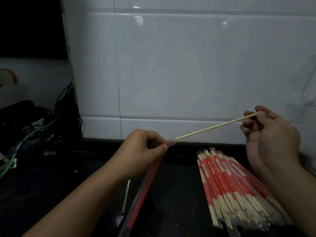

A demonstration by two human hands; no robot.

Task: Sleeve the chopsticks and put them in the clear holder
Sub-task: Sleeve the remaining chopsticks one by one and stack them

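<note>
Raised hands: left [147, 149] pinches sleeve [145, 190], right [270, 134] chopstick [215, 126].

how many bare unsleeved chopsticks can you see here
2. One chopstick is held in the air between the right hand and left hand; another lies on the dark counter below the left wrist. Others may be hidden.

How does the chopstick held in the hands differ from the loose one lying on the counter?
The held chopstick is up in the air, slanting; the loose chopstick lies flat on the dark counter. The held one has the right hand pinching its far end and the left hand at the sleeve mouth; the loose one lies untouched. Both are bare pale wood.
</note>
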